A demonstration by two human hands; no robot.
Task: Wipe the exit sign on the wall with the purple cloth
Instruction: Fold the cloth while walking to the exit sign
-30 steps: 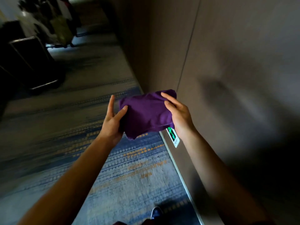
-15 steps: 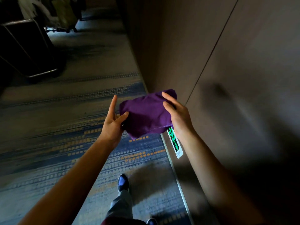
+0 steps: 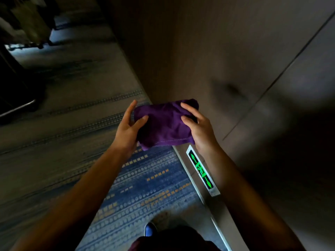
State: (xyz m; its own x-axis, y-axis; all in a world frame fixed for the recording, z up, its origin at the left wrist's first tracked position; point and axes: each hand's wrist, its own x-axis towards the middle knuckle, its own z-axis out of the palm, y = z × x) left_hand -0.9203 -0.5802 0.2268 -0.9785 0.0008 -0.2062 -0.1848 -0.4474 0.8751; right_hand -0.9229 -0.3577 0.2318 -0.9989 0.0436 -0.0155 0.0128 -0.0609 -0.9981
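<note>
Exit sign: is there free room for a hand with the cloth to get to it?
Yes. The exit sign is uncovered low on the wall, with bare carpet left of it. It is tighter at its right edge, where the right hand's forearm passes in front.

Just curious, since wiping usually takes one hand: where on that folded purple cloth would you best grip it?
Probably the right end of the purple cloth, where the right hand already grips it. Folded into a thick pad, its flat face could then press against the exit sign low on the wall.
</note>
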